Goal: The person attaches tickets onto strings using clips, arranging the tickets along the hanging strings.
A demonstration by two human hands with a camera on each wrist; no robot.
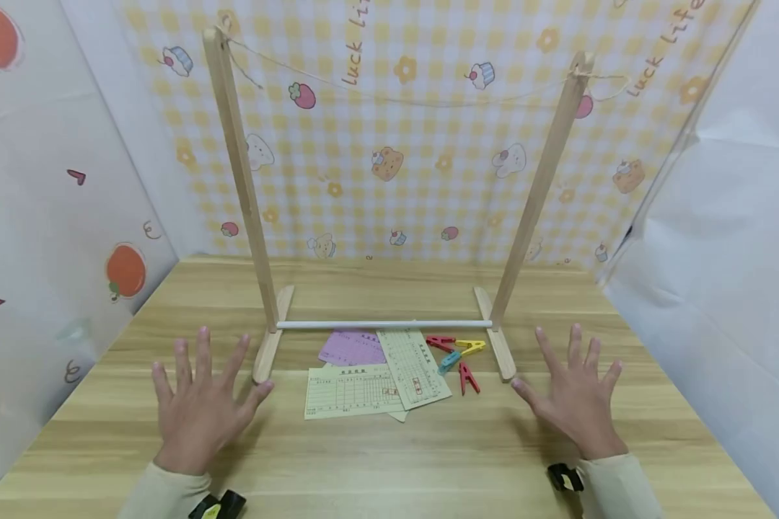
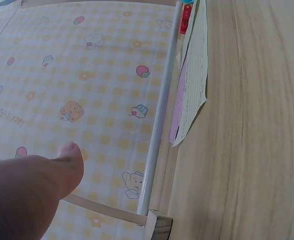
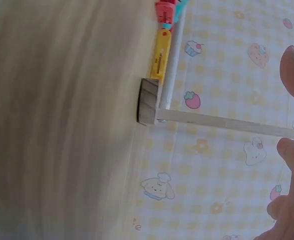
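Observation:
My left hand is spread palm down at the left, its thumb near the left foot of a wooden frame. To the right, my right hand is likewise spread, thumb near the other foot. Neither holds anything. Between them lie overlapping printed paper slips: a purple one, a pale green one and another green one laid across them. Just right of the papers are a yellow clothespin, a blue clothespin and red clothespins.
A thin string sags between the tops of the two posts. A white rod joins them low down, behind the papers. The wooden table meets a yellow checked backdrop, with white sheets at the sides.

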